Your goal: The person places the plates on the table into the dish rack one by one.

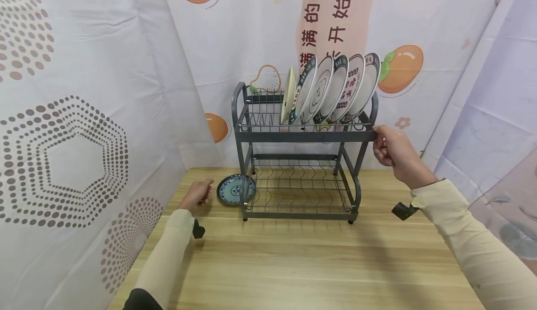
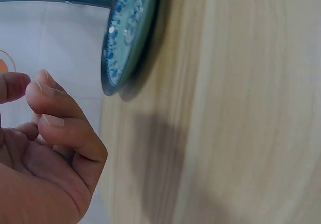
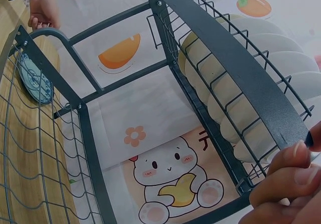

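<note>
A dark grey two-tier dish rack (image 1: 306, 136) stands on the wooden table. My right hand (image 1: 396, 151) pinches the front right corner of its upper tier; in the right wrist view the fingers (image 3: 288, 176) curl at the end of the front bar. My left hand (image 1: 198, 193) hovers just left of a blue patterned plate (image 1: 224, 193), its fingers loosely curled with nothing between them. That plate lies at the rack's left side, partly behind its leg. On the upper tier several white plates (image 1: 320, 88) with printed rims stand upright, leaning right, beside a pale yellow plate (image 1: 288, 96).
The rack's lower tier (image 1: 299, 186) shows bare wire slots. Printed curtains (image 1: 251, 30) hang close behind the rack and along both sides. Wooden table surface (image 1: 285, 263) stretches in front of the rack. A black wrist device (image 1: 403, 211) sits under my right forearm.
</note>
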A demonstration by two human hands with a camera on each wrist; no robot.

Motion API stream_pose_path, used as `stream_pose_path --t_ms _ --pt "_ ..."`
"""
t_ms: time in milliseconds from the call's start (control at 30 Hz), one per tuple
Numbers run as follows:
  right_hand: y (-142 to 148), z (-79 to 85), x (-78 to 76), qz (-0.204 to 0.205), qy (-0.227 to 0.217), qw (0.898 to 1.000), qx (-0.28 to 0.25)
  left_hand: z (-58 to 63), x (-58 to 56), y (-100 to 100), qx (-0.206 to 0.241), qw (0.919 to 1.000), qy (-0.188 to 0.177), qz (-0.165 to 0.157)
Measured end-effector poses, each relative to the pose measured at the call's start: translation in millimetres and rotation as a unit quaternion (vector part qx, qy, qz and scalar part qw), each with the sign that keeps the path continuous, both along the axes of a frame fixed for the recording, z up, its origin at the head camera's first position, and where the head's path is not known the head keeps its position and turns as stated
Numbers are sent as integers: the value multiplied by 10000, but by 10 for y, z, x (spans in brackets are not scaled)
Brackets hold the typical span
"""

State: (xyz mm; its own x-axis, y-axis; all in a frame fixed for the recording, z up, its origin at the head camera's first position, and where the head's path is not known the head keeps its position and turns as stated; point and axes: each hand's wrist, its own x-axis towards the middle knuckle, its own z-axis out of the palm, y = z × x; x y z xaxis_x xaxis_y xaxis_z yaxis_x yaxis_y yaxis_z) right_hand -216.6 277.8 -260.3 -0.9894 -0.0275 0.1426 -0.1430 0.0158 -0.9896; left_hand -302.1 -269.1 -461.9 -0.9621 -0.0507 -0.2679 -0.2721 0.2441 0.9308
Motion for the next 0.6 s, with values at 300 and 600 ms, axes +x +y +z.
stream_pose_path --t_ms 300,600 --pt "17 -1 6 -12 17 10000 -28 -126 9 -20 -372 9990 -239 15" --pt "0 0 13 26 56 10000 -58 -285 -13 11 -821 9957 -319 -295"
